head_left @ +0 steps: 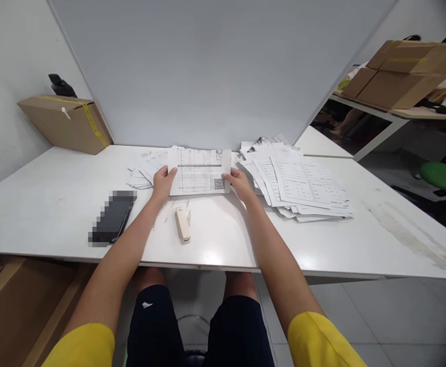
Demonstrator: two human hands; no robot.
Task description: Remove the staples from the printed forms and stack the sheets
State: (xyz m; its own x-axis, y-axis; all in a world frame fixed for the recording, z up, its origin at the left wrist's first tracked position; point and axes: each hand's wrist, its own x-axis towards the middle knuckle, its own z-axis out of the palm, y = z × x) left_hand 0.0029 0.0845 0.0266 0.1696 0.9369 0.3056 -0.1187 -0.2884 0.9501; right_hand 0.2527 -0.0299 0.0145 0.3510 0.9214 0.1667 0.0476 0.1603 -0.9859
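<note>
A printed sheet of paper with a table and a square code is held up above the desk. My left hand grips its left edge, thumb on the front; my right hand grips the right edge the same way. Whether it is one sheet or several together I cannot tell. Nearer me, a cream stapler lies on the desk below the paper. Left of the held paper is a spread of papers, partly covered by it. A larger, untidy pile of printed sheets lies to the right.
A dark, partly pixelated tablet-like device lies left of my left forearm. A cardboard box stands at the back left of the white desk. Behind rises a grey partition. More boxes sit on another table at right.
</note>
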